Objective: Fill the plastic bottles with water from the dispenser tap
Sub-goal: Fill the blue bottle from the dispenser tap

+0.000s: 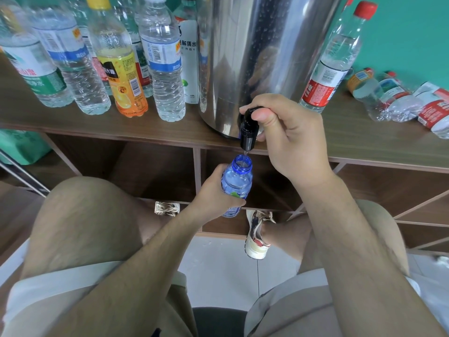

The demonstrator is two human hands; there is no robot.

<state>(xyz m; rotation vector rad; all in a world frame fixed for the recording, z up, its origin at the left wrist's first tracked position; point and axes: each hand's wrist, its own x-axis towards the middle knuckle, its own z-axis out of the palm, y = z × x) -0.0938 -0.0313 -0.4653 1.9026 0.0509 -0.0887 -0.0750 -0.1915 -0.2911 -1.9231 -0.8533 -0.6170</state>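
While the right hand [291, 142] is pinching the tap [247, 135], the left hand [211, 195] is gripping the bottle [237, 182] below; filling is going on, and releasing is probably coming next.

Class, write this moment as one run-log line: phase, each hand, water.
phase: filling | left hand: holds blue bottle under tap | right hand: grips tap | water: trickle at spout

Indoor utility room, not a kitchen. Evidence: brown wood-laminate tabletop [352, 132] over open cubby shelves [155, 166], teal painted wall [408, 32], pale tiled floor [218, 268], stainless-steel water dispenser [262, 45], crowded clear plastic bottles [167, 69].
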